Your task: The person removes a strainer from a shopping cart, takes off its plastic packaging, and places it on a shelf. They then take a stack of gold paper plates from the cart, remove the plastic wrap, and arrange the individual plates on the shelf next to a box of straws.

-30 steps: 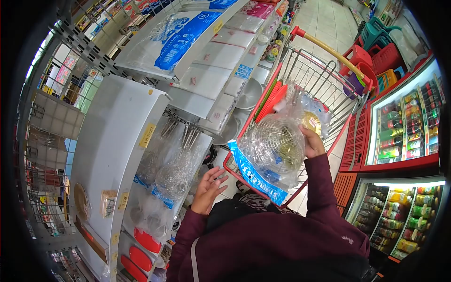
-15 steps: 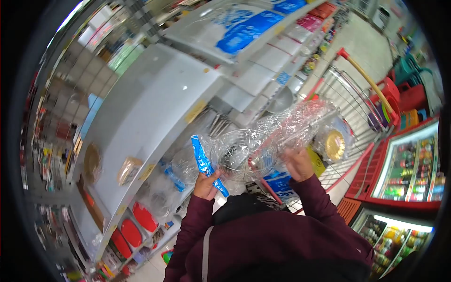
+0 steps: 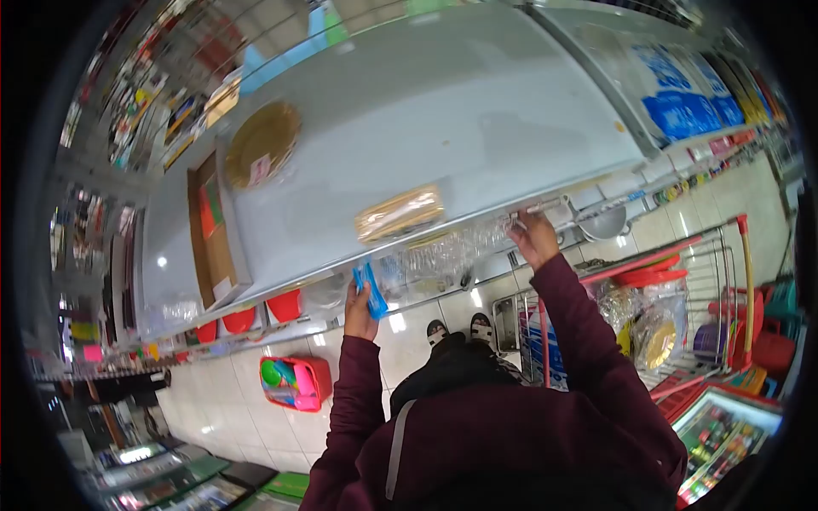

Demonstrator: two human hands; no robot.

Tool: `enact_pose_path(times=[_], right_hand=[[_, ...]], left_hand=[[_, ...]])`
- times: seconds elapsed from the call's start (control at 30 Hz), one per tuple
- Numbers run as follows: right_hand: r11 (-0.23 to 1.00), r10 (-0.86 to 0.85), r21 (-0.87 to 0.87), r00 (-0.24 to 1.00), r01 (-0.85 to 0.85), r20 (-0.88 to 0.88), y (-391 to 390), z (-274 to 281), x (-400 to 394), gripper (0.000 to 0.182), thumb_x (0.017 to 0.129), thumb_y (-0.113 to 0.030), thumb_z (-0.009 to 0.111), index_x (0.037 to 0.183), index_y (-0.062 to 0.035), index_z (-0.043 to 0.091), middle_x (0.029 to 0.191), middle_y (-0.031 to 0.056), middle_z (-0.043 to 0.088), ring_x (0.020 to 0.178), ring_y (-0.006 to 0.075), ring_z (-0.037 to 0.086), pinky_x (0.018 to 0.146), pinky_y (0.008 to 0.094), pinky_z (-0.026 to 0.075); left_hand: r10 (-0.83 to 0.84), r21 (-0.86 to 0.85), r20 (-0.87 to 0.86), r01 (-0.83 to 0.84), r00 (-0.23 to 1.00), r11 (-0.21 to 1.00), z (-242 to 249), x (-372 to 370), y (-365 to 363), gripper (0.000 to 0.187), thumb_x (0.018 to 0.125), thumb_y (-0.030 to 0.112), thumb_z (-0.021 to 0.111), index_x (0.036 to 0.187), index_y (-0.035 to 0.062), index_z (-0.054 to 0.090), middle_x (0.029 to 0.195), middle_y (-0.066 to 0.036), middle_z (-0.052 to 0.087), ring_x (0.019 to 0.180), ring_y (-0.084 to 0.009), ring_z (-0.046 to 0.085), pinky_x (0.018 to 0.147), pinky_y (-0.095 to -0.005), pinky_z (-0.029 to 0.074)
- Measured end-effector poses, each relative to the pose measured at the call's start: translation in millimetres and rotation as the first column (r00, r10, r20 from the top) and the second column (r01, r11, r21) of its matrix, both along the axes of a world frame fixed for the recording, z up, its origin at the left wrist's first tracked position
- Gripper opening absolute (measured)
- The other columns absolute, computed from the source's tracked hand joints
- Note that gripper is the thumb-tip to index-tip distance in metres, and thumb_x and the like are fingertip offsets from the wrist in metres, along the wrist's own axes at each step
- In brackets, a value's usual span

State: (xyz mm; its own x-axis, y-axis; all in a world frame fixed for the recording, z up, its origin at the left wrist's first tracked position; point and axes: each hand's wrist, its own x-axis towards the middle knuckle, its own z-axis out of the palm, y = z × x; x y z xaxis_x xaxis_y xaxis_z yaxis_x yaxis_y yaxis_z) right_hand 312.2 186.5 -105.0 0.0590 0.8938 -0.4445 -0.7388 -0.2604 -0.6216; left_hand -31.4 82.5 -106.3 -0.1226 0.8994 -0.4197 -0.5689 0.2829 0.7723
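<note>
My left hand is closed on the blue-labelled end of a long clear plastic pack. The pack stretches sideways along the front edge of the grey shelf. My right hand grips the other end of the pack, close to the shelf edge. Just behind the pack, a wrapped tan bundle lies on the shelf. A round gold plate pack and an open cardboard box are farther left on it.
A shopping cart with goods stands at right, beside a drinks cooler. A red basket with colourful items sits on the floor at left. Blue and white packs lie on the shelf at upper right.
The view has turned toward the shelf, and the cart now appears lower and farther right. Both hands have moved with the clear pack from beside the cart to the shelf's front edge.
</note>
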Motion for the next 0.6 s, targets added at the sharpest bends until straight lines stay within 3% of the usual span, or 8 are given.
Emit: enact_pose_path(times=[0.03,0.07,0.1,0.13,0.6], right_hand=[[1.000,0.008,0.012,1.000,-0.008,0.009,23,-3,-10,0.019,0.077,-0.003,0.050,0.096,-0.0027,0.045,0.106,0.0142,0.051,0.086,0.0259,0.054,0.073,0.0393,0.047],[0.954,-0.060,0.298,0.945,-0.040,0.321,54,-69,-6,0.024,0.076,-0.004,0.051,0.099,-0.0027,0.047,0.109,0.0138,0.050,0.089,0.0281,0.053,0.076,0.0405,0.045],[0.824,-0.213,0.544,0.803,-0.158,0.556,83,-129,-3,0.028,0.074,-0.005,0.052,0.102,-0.0026,0.048,0.111,0.0133,0.049,0.092,0.0303,0.053,0.080,0.0416,0.042],[0.734,-0.471,0.479,0.147,-0.481,0.870,96,-111,-9,0.037,0.073,-0.010,0.054,0.109,-0.0048,0.048,0.112,0.0120,0.050,0.098,0.0337,0.050,0.087,0.0412,0.037],[0.646,-0.425,0.477,0.238,-0.596,0.873,125,-95,-48,0.035,0.073,-0.009,0.054,0.107,-0.0046,0.049,0.109,0.0111,0.052,0.095,0.0314,0.052,0.084,0.0393,0.039]], left_hand=[[0.034,-0.002,0.003,-0.034,0.999,0.999,4,-2,-1,0.043,0.081,0.024,0.055,0.117,0.0094,0.036,0.104,-0.006,0.048,0.094,-0.0200,0.050,0.082,-0.0395,0.041],[0.139,-0.027,-0.056,-0.141,0.989,0.990,14,0,-2,0.050,0.081,0.026,0.055,0.122,0.0099,0.031,0.111,-0.007,0.043,0.101,-0.0216,0.045,0.086,-0.0407,0.038],[0.240,-0.048,-0.117,-0.247,0.964,0.968,21,0,-5,0.057,0.081,0.029,0.055,0.126,0.0103,0.025,0.119,-0.009,0.039,0.108,-0.0232,0.041,0.090,-0.0419,0.034],[0.229,-0.058,-0.166,-0.241,0.959,0.969,23,-2,-9,0.065,0.081,0.031,0.055,0.131,0.0115,0.017,0.127,-0.010,0.031,0.115,-0.0248,0.035,0.092,-0.0429,0.031],[0.177,-0.105,-0.218,-0.204,0.960,0.973,43,-34,-105,0.051,0.084,0.026,0.049,0.126,0.0100,0.026,0.126,-0.013,0.035,0.113,-0.0257,0.039,0.090,-0.0406,0.035]])
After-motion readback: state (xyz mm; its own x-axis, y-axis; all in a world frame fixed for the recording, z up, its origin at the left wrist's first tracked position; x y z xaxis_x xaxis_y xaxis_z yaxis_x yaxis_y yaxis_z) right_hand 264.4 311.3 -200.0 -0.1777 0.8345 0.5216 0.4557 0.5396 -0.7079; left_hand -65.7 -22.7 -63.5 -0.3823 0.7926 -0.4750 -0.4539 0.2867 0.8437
